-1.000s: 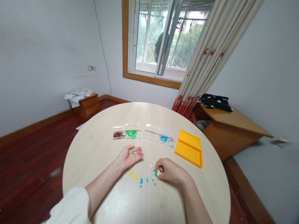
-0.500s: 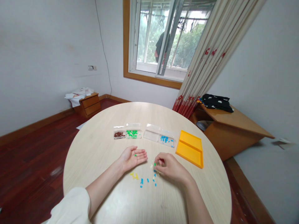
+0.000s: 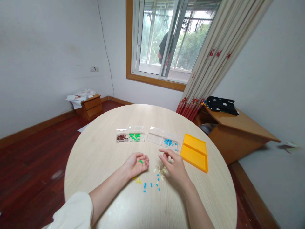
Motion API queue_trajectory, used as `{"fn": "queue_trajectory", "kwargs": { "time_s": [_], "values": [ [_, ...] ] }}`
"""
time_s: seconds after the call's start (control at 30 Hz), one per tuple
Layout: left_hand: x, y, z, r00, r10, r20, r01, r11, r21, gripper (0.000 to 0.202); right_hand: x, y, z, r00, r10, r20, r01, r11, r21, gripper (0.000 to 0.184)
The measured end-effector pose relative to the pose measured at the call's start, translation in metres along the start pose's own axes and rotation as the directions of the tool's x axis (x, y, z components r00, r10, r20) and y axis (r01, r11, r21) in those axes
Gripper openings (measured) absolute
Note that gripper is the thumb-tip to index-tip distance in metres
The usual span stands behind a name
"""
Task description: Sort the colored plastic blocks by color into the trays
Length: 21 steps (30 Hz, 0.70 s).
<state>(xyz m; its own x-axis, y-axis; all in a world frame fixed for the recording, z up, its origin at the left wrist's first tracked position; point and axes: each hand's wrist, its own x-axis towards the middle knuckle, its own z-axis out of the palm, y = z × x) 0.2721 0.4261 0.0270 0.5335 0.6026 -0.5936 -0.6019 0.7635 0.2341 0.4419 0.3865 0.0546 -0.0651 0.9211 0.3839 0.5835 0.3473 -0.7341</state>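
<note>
I'd hold my left hand [image 3: 136, 164] level, green piece [image 3: 141, 162] resting on its loosely cupped palm; my right hand [image 3: 175, 165], fingers parted, seemingly empty, is near pale pieces [image 3: 163, 172].

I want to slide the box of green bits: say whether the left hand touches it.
Apart: the head view shows tabletop between the left hand and the box.

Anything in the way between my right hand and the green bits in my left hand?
Only the slightly curled fingers of the left hand, right of the green bits; nothing else visible stands between those and the right hand. The cream pieces lie nearer you.
</note>
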Motion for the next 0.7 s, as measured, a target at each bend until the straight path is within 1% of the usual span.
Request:
{"fn": "queue_trajectory", "kwargs": {
  "time_s": [0.07, 0.13, 0.2, 0.27, 0.33, 0.47, 0.57, 0.7],
  "values": [
    [0.002, 0.004, 0.0, 0.996, 0.062, -0.072, -0.067, 0.994, -0.081, 0.014, 0.0, -0.001, 0.0, 1.0, -0.001, -0.003, 0.001, 1.0, -0.001, 0.019],
    [0.003, 0.011, 0.001, 0.982, 0.138, -0.132, -0.156, 0.979, -0.132, 0.016, 0.0, -0.002, 0.0, 1.0, -0.003, 0.008, 0.003, 1.0, -0.005, 0.019],
    [0.004, 0.023, 0.003, 0.965, 0.203, -0.165, -0.229, 0.96, -0.16, 0.014, -0.001, -0.002, 0.002, 1.0, -0.005, 0.024, 0.005, 1.0, -0.012, 0.019],
    [0.003, 0.037, 0.007, 0.952, 0.245, -0.187, -0.277, 0.945, -0.172, 0.01, -0.002, -0.002, 0.003, 0.999, -0.008, 0.036, 0.009, 1.0, -0.019, 0.019],
    [0.002, 0.051, 0.014, 0.94, 0.281, -0.193, -0.312, 0.937, -0.156, 0.008, -0.003, -0.001, 0.004, 0.999, -0.009, 0.047, 0.01, 1.0, -0.027, 0.02],
    [0.0, 0.075, 0.03, 0.934, 0.304, -0.187, -0.325, 0.942, -0.091, 0.022, -0.003, -0.002, 0.004, 0.998, -0.012, 0.067, 0.015, 0.999, -0.05, 0.02],
    [0.001, 0.085, 0.039, 0.923, 0.345, -0.173, -0.36, 0.931, -0.064, 0.031, -0.003, -0.003, 0.003, 0.997, -0.013, 0.079, 0.018, 0.997, -0.069, 0.02],
    [0.004, 0.09, 0.042, 0.917, 0.381, -0.122, -0.389, 0.92, -0.053, 0.039, -0.003, -0.003, 0.002, 0.997, -0.014, 0.071, 0.02, 0.996, -0.084, 0.02]
  ]
}}
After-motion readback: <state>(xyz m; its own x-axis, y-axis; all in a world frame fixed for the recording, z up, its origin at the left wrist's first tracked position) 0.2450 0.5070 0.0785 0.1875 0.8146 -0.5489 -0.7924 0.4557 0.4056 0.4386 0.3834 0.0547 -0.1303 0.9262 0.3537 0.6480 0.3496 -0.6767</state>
